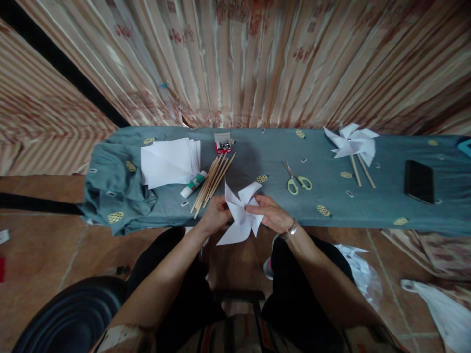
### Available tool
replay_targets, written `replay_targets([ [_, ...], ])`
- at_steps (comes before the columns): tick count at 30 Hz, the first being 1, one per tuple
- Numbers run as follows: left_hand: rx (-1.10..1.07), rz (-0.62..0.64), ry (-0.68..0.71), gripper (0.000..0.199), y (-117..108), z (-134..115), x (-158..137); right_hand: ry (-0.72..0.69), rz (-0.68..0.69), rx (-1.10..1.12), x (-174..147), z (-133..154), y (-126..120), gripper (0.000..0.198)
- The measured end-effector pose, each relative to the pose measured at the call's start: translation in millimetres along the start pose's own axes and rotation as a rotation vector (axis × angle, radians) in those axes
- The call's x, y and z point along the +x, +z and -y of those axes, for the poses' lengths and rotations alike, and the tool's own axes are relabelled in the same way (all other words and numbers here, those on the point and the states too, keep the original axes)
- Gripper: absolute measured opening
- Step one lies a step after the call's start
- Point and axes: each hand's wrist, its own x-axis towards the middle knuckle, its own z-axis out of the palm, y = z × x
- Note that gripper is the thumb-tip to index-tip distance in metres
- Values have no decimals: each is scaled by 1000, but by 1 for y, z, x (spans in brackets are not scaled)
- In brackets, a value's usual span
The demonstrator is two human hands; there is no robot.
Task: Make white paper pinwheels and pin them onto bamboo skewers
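Note:
A white paper pinwheel [241, 215] with folded blades is held between my two hands, just over the table's near edge. My left hand [215, 215] grips it from the left, its fingertips partly behind the paper. From the right, my right hand [272, 214] pinches it near the centre, fingers closed on the folds. No stick shows on this pinwheel. Beside my left hand lies a bundle of wooden sticks [213, 184], with a glue stick [194, 184] next to it. Past the sticks, a small open red box [223, 144] holds shiny metal pins or tacks.
A stack of white paper [167, 162] lies at the left of the cloth-covered table [265, 211]. Scissors with green handles [297, 182] rest right of centre. Farther right are finished pinwheels on sticks [353, 142] and a black phone [419, 181]. A black stool [73, 314] stands lower left.

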Motion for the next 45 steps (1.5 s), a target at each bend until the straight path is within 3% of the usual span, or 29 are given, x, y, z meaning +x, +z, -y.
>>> replay_targets([
  [10, 22, 25, -25, 20, 0, -7, -1, -10, 11, -18, -2, 2, 2, 34],
  [19, 12, -49, -36, 22, 2, -11, -2, -21, -23, -69, -1, 4, 6, 34],
  [26, 84, -72, 22, 22, -1, 5, 3, -157, -175, -198, 2, -3, 4, 36],
  [33, 59, -69, 32, 28, -10, 13, 19, -222, -266, -170, -2, 2, -7, 37],
  [35, 199, -170, 126, 24, -19, 12, 29, -219, -240, -148, -5, 6, -10, 37],
  [40, 824, -421, 254, 25, -43, 13, 60, -173, -177, -134, -13, 9, -17, 36],
  [45, 1166, -441, 177, 27, -49, 12, 78, -159, -164, -131, -19, 10, -21, 34],
])
